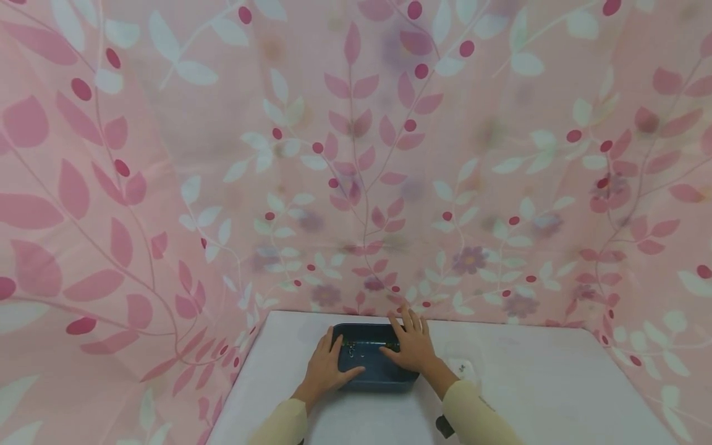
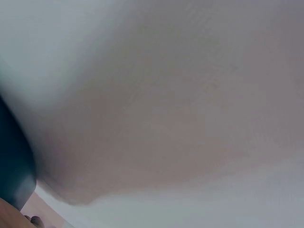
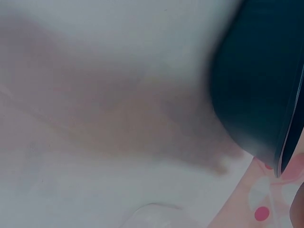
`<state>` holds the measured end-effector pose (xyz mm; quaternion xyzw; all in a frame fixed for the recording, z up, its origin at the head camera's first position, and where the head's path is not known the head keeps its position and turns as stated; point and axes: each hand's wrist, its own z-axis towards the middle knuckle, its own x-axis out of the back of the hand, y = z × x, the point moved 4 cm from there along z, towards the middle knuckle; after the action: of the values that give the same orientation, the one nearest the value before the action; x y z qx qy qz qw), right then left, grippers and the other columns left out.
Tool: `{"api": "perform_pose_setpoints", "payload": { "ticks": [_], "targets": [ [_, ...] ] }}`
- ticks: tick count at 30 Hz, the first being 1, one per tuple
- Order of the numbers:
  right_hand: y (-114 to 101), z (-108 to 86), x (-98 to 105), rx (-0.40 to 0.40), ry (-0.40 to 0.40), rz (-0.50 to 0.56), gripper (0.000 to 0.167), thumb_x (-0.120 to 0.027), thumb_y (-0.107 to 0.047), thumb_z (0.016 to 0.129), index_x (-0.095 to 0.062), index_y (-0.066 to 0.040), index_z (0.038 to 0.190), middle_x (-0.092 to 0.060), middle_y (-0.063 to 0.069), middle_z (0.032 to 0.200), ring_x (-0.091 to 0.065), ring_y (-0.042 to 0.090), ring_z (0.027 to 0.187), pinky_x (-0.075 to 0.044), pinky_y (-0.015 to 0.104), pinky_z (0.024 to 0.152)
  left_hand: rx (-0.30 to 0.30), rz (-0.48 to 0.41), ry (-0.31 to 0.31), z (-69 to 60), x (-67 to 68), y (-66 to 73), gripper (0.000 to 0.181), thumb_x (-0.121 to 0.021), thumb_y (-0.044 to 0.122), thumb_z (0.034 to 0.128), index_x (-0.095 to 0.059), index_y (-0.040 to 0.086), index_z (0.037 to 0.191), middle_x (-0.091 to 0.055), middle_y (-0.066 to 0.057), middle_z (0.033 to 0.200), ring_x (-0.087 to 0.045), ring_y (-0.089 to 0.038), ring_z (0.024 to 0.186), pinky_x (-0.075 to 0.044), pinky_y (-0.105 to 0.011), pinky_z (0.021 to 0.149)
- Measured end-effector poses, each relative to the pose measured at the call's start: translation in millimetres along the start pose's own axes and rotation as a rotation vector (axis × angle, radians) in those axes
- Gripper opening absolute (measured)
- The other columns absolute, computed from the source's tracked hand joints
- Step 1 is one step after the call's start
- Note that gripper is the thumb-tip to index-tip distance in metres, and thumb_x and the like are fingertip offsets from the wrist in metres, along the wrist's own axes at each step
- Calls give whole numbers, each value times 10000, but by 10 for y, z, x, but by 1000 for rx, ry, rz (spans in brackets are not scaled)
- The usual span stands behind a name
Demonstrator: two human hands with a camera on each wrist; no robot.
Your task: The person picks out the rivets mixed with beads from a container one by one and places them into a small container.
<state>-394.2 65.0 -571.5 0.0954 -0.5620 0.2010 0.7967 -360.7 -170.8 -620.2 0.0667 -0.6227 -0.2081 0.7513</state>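
Note:
A dark blue rectangular tray [image 1: 378,371] stands on the white table, with a shiny clear strip and small metallic bits [image 1: 351,351] inside. My left hand [image 1: 325,369] rests at its left end, fingers spread and pointing away, thumb over the near rim. At the right end, my right hand [image 1: 413,347] lies over the rim with fingers spread. The left wrist view catches an edge of the tray [image 2: 14,156] and a bit of the hand [image 2: 12,216]. In the right wrist view the tray's side [image 3: 256,85] is large, with a sliver of hand [image 3: 298,209] at the edge.
Right of the tray, a clear container [image 1: 463,369] with small dark bits stands near the right forearm. A small dark object [image 1: 444,426] lies by the right sleeve. Pink leaf-patterned curtains [image 1: 356,185] enclose the white table [image 1: 545,383] at the back and sides.

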Motion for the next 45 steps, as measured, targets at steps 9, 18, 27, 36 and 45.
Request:
{"api": "perform_pose_setpoints", "payload": {
  "ticks": [9, 18, 27, 36, 45],
  "targets": [
    [-158, 34, -72, 4, 14, 80, 882, -641, -651, 830, -396, -151, 1515, -255, 203, 1610, -303, 422, 1446, -239, 668, 1122, -21, 7, 4, -10, 27, 46, 1120, -532, 866, 738, -422, 35, 1482, -224, -210, 1619, -342, -398, 1436, -377, -549, 1104],
    [-325, 46, -176, 10, -1, 128, 883, -651, -634, 833, -384, -154, 1524, -240, 210, 1614, -285, 423, 1459, -256, 678, 1108, -30, 26, 16, -22, 48, 37, 1101, -537, 851, 751, -435, 26, 1473, -242, -219, 1611, -351, -400, 1430, -380, -538, 1106],
    [-422, 95, -322, 0, 63, 215, 854, -653, -596, 847, -389, -142, 1520, -189, 177, 1639, -298, 451, 1436, -273, 676, 1097, -27, 40, 16, -12, 56, 25, 1107, -522, 864, 746, -442, 32, 1472, -243, -218, 1612, -357, -396, 1430, -384, -527, 1109],
    [-596, 46, -334, 18, 122, 326, 713, -735, -496, 835, -524, -120, 1403, -445, 168, 1491, -471, 394, 1302, -407, 625, 1021, -52, 32, 56, -60, 23, 25, 1068, -558, 830, 757, -482, 8, 1434, -291, -247, 1581, -402, -414, 1390, -418, -527, 1075],
    [-636, 132, -379, -25, 244, 402, 540, -849, -317, 763, -644, -84, 1205, -588, 123, 1263, -578, 318, 1117, -545, 492, 844, -29, 39, 30, 10, -20, -7, 1110, -474, 880, 760, -443, 26, 1470, -234, -212, 1615, -353, -383, 1432, -387, -513, 1107]
  ]
}}
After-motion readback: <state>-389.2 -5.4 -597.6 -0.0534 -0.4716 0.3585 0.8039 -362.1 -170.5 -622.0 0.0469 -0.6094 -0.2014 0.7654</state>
